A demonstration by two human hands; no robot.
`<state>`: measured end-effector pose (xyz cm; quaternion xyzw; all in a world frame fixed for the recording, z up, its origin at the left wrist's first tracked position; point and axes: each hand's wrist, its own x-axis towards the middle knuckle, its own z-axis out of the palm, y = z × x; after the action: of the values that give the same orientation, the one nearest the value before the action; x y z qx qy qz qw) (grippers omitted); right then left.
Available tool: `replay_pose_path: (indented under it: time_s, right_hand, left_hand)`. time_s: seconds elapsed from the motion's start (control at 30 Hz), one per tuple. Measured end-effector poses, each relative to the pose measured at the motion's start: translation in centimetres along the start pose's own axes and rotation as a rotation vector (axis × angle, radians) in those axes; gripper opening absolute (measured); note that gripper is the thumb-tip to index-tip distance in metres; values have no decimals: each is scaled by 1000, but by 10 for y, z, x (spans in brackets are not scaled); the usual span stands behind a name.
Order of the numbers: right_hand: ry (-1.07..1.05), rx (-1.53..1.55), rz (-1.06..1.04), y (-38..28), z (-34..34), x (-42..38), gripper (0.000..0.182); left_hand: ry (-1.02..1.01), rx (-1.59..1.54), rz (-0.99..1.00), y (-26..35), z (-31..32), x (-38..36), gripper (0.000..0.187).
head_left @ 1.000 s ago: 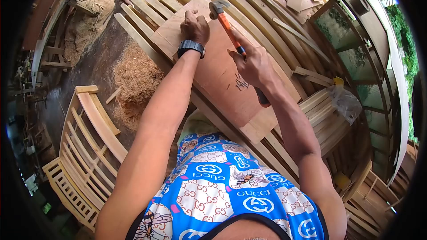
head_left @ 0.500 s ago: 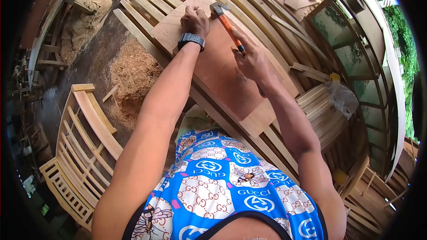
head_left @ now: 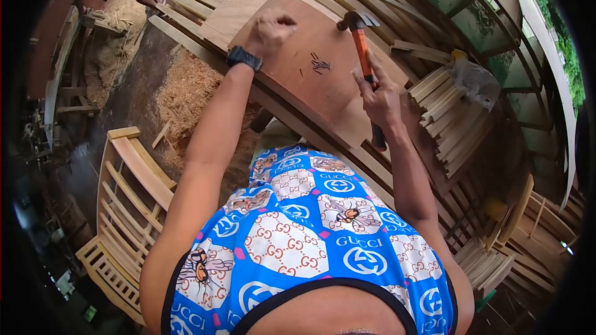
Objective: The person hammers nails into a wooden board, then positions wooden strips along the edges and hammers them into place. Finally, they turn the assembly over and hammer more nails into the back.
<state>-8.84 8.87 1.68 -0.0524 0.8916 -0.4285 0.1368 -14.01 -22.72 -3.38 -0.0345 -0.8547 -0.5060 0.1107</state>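
Lower left, slatted bench (head_left: 144,170); left, shavings (head_left: 183,90); upper centre, left hand (head_left: 270,32) (blurred; grip cannot be told) over board (head_left: 329,98); below, shirt (head_left: 288,245) lettered "GUCCI"; centre, nails (head_left: 320,62); right of centre, right hand (head_left: 382,100) clasping hammer (head_left: 361,46).

Sleeveless top (head_left: 323,236): bright blue, white polygon patches (head_left: 285,245). Some carry repeating brown-orange G monograms, others a striped bee (head_left: 349,214) with spread wings. On the blue: white GUCCI lettering (head_left: 359,242), white interlocking-G logos (head_left: 366,261), small pink squares (head_left: 240,252). Black trim (head_left: 329,281) at neckline and armholes. Dark, chunky wristwatch (head_left: 244,59) behind the left hand (head_left: 270,32). Right hand (head_left: 382,102) bare, arms (head_left: 214,130) bare to the shoulder.
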Motion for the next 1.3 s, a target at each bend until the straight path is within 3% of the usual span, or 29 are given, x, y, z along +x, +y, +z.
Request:
replay_pose_path:
  time_s: [0.03, 0.13, 0.23, 0.37, 0.43, 0.53, 0.7, 0.77, 0.83, 0.9, 1.1, 1.27, 1.3]
  right_hand:
    - [10, 13, 8, 8, 1, -9, 64]
    - [108, 24, -184, 27, 9, -33, 65]
    - [50, -3, -16, 15, 7, -39, 65]
    - [101, 28, -143, 29, 18, -32, 67]
    - [72, 15, -136, 36, 17, -27, 69]
    - [82, 31, -160, 46, 19, -21, 70]
    - [90, 39, -188, 53, 22, -18, 70]
    - [114, 52, -230, 50, 23, -22, 70]
    - [109, 17, -159, 43, 22, -26, 71]
    - [103, -9, -124, 39, 20, -30, 71]
    - [114, -45, -23, 34, 7, -47, 73]
    - [125, -18, -5, 32, -16, -57, 75]
    - [99, -29, 106, 18, -23, -60, 76]
  left_hand:
    - [-249, -26, -12, 11, -5, -15, 12]
    - [-404, 48, 147, 13, -9, -52, 13]
    - [-375, 86, 159, 8, -8, -59, 13]
    - [-453, 125, 99, 3, -4, -41, 17]
    - [-578, 346, 222, 2, -3, -32, 13]
    - [-539, 483, 376, 0, 0, -36, 10]
    - [-396, 590, 414, 12, 3, -66, 11]
    - [-312, -70, -165, 22, 3, -83, 8]
    - [-206, -229, -210, 23, 2, -95, 8]
    - [-159, -443, -427, 14, -3, -104, 9]
    - [25, -589, -469, 21, -17, -117, 13]
    - [-33, -595, -442, 13, -34, -122, 14]
    - [-46, -592, -391, 10, -36, -121, 14]
